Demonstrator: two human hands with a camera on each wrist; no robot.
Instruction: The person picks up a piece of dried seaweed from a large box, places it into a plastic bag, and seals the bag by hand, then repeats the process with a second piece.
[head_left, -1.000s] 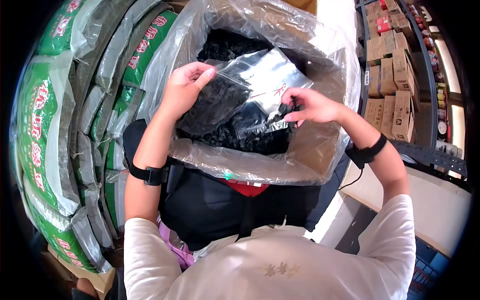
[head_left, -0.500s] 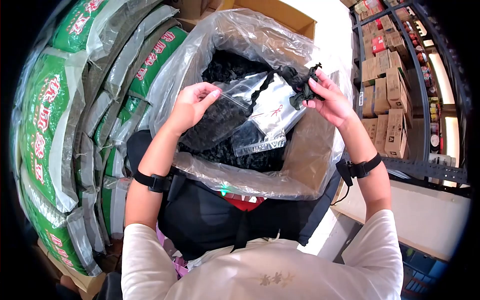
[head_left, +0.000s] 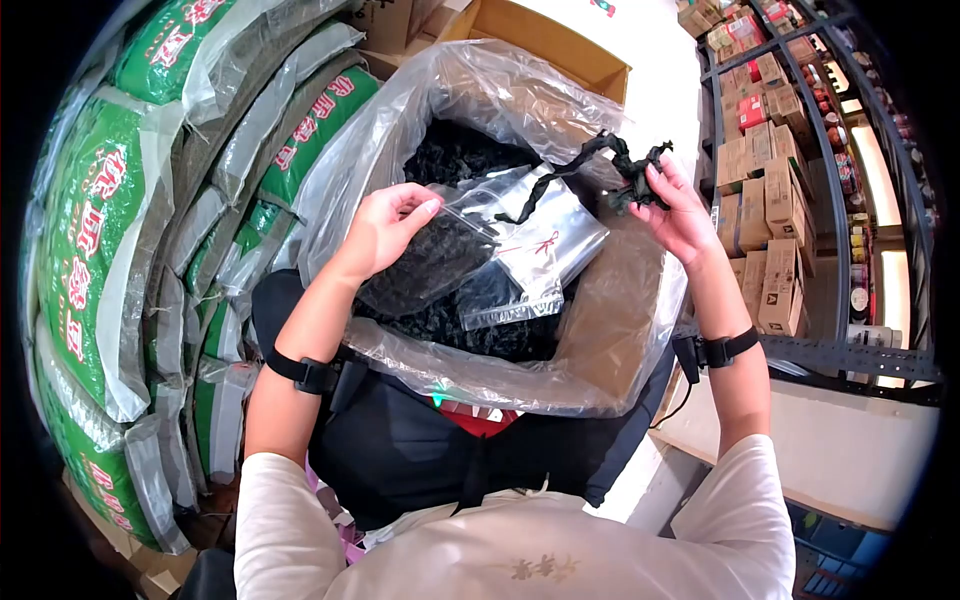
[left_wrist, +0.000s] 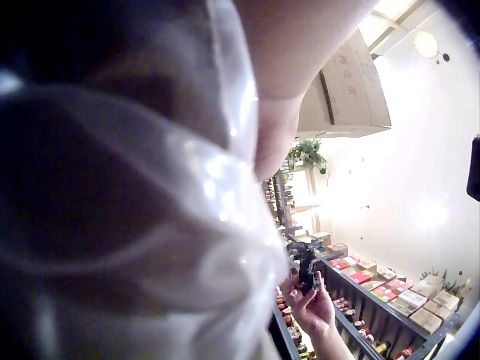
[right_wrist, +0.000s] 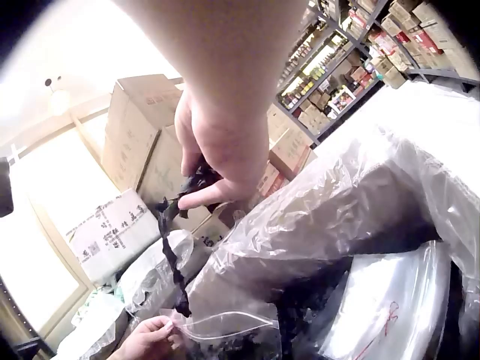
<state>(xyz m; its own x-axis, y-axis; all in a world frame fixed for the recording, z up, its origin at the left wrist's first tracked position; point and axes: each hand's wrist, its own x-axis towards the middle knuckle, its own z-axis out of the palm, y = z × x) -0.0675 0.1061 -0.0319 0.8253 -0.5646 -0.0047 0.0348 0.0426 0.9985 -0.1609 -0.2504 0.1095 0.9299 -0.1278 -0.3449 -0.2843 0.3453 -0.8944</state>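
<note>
My left hand (head_left: 390, 230) pinches the top edge of a clear zip bag (head_left: 425, 255) with dark pieces in it. In my right hand (head_left: 684, 214) is a clump of black, crinkled dried strips (head_left: 632, 180) that look like seaweed. One long strand (right_wrist: 171, 259) trails from the clump towards the bag's mouth. Below lies a stack of clear flat bags (head_left: 570, 240) with a red scissors-like print. It rests on loose black dried pieces (head_left: 465, 150) inside the carton. In the left wrist view, blurred clear plastic (left_wrist: 217, 187) covers much of the picture.
A plastic-lined carton (head_left: 610, 350) stands against my front. Green sacks (head_left: 90, 230) are piled at the left. Another open carton (head_left: 560, 45) stands behind it. Shelves at the right hold cardboard boxes (head_left: 785, 200) and jars.
My right hand has lifted the black strips from low over the flat bags, up and to the right, stretching out a strand. The left hand keeps its pinch on the zip bag.
</note>
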